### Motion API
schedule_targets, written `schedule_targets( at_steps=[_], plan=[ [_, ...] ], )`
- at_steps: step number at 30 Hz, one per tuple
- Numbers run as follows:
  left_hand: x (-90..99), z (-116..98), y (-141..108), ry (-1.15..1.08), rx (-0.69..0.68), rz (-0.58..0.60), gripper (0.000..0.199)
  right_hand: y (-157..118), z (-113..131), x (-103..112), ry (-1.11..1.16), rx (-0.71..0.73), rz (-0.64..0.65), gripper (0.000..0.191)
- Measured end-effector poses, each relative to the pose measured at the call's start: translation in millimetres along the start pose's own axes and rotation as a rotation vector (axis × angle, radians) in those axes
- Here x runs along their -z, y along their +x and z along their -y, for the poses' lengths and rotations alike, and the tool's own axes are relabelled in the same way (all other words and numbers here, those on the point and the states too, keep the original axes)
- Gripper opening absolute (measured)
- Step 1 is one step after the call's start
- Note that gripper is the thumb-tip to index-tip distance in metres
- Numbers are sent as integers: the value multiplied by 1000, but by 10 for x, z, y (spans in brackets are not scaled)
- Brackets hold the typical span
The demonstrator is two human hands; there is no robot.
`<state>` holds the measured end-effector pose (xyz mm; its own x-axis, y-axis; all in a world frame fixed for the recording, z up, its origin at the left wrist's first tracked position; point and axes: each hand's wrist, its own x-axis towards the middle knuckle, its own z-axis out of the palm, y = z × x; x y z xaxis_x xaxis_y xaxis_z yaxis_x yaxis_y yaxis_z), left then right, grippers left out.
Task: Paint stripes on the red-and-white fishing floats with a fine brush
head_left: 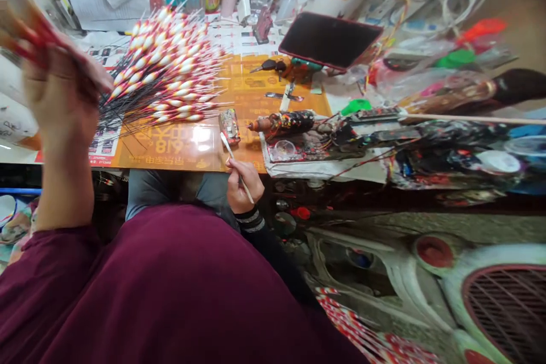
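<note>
My left hand (63,85) is raised at the far left, closed around a blurred red, orange and pale thing (51,40) that I cannot make out. To its right lies a big heap of fishing floats (170,62), with white, yellow and red bodies and thin dark stems. My right hand (245,186) pinches a thin white-tipped stick (230,152) at the table's front edge. The stick's tip points up and left, close to a small paint-smeared block (229,127); whether they touch is unclear.
A paint-stained tool (294,121) lies on a messy board to the right. Behind stands a dark tablet (330,40), with keys (273,66) beside it. Bottles and papers line the back. Below right are more red-and-white floats (354,324) and a fan-like grille (507,310).
</note>
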<state>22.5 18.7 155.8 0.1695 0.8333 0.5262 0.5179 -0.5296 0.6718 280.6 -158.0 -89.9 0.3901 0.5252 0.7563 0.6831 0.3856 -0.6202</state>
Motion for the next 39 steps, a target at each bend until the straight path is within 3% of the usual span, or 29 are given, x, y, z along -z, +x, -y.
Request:
schedule_targets(
  at_steps=[1, 4, 7, 12, 16, 20, 23, 26, 31, 33, 39],
  plan=[
    [-111, 21, -34, -142, 22, -122, 43, 16, 14, 1, 1, 5, 7, 27],
    [-243, 58, -147, -185, 182, -189, 61, 17, 49, 11, 17, 13, 23, 23],
    [10, 44, -223, 29, 278, -212, 77, -34, 33, 24, 49, 5, 11, 21],
    [993, -93, -259, 158, 196, -234, 72, -122, -63, 12, 23, -111, 18, 23],
    [1869, -72, -182, 216, -58, -445, 54, -134, -67, -1, 42, -154, 1, 21],
    [2578, 226, 37, 386, -279, -668, 50, -110, -55, -11, 67, -127, -44, 18],
    [2903, 563, 269, 277, -434, -778, 59, -107, -49, -4, 45, -95, -41, 21],
    [3000, 905, 487, 58, -474, -805, 34, -109, -36, 9, 54, -45, -35, 20],
    [2771, 1308, 605, -89, -37, -823, 34, -113, -36, 30, 99, -4, -17, 21],
    [2682, 1405, 600, -68, 58, -788, 32, -126, -64, 37, 107, -4, -3, 25],
    [2778, 1448, 766, -59, -67, -771, 28, -166, -127, 41, 118, -27, 20, 28]
  ],
)
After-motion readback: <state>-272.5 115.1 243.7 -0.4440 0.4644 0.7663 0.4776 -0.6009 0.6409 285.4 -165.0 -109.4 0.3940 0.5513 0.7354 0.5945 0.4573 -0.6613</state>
